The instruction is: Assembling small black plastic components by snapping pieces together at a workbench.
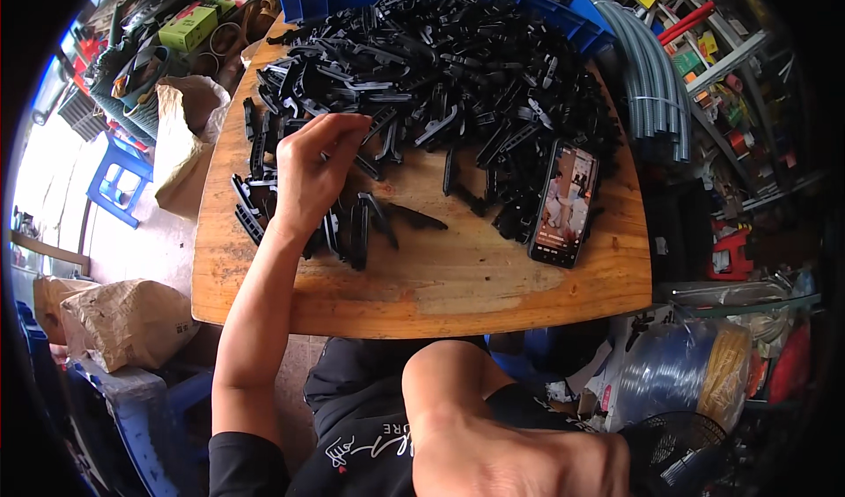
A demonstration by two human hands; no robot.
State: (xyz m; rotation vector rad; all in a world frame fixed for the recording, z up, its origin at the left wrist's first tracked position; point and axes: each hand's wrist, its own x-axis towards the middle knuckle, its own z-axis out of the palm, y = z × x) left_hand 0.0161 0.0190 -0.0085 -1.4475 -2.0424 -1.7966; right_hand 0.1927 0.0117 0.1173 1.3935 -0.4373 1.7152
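Fingertips of the left hand pinch together over heaped black plastic parts on the wooden table; whether they grip one, I cannot tell. The right hand hides its grasp. Interlocked parts could drag neighbours along, nudging some against the smartphone.

The table is wood, orange-brown, with a paler, worn patch toward its near edge. Black parts lie heaped and overlapping across its far half. A looser cluster spreads at the left. On the right, a phone, screen lit, sits against the heap.
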